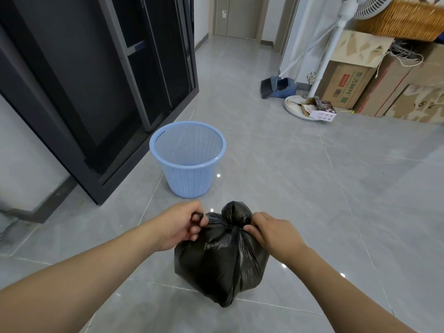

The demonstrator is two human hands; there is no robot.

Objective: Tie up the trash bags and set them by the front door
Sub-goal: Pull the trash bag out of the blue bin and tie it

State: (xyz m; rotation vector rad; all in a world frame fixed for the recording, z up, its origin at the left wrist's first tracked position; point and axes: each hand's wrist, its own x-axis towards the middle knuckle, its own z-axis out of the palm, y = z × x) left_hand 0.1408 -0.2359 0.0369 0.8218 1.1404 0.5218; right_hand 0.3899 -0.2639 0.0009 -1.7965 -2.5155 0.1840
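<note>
Both hands pinch the neck of a full black plastic trash bag (221, 260), tightening its knot.
Left hand (179, 227) pulls a tail outward; right hand (271, 233) steadies the gathers.

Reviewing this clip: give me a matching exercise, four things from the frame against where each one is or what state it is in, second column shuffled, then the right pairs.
1. black trash bag
2. blue basket
3. dustpan
4. white fan

A. stands beside the cardboard boxes
B. empty, unlined, near the dark cabinet
C. by the wall, near the hallway
D. neck gathered, pinched by the left hand and the right hand

Pairs: 1-D, 2-B, 3-C, 4-A
</note>
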